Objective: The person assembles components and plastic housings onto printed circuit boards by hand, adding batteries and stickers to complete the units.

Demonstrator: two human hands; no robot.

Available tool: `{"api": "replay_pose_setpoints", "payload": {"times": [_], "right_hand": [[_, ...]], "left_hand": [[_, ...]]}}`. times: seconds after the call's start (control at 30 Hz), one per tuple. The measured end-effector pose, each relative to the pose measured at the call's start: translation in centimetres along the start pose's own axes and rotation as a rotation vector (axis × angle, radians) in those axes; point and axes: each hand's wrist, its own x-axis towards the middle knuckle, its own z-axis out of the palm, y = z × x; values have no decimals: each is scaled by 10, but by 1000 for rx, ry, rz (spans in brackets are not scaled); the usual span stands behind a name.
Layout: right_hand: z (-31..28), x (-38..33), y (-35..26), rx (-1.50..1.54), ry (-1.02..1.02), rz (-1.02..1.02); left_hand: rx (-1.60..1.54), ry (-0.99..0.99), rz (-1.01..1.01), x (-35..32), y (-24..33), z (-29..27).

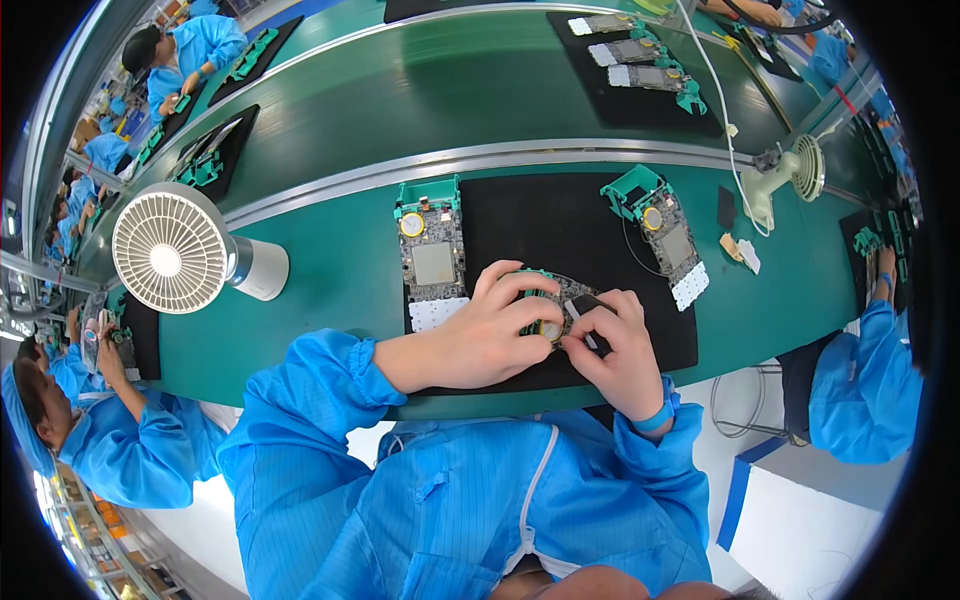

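Observation:
Both my hands work over a black mat (530, 220) on the green bench. My left hand (485, 335) is closed around a circuit board (570, 288) with a green plastic part and a round yellow-rimmed cell, its fingers curled over the top and hiding much of it. My right hand (625, 350) pinches at the board's right side, a small black piece with a pale edge (582, 308) between its fingers; its exact kind is unclear. To the left lies another board (433, 262) with a green plastic holder. A similar board (668, 240) rests tilted at the right.
A white fan (170, 250) stands at the left, and a smaller clip fan (795, 175) at the right with a hanging white cable. Small scraps (740, 250) lie near it. Beyond a metal rail, a conveyor (400, 90) carries mats with boards (645, 75). Co-workers sit on both sides.

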Motion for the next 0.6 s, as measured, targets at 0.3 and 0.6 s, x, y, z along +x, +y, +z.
{"api": "replay_pose_setpoints", "payload": {"times": [0.3,0.6], "right_hand": [[-3,4,-1,1,-23,-28],[-3,5,-5,-21,-25,-10]], "left_hand": [[-19,36,7,0,1,2],[-16,30,22,0,-2,2]]}}
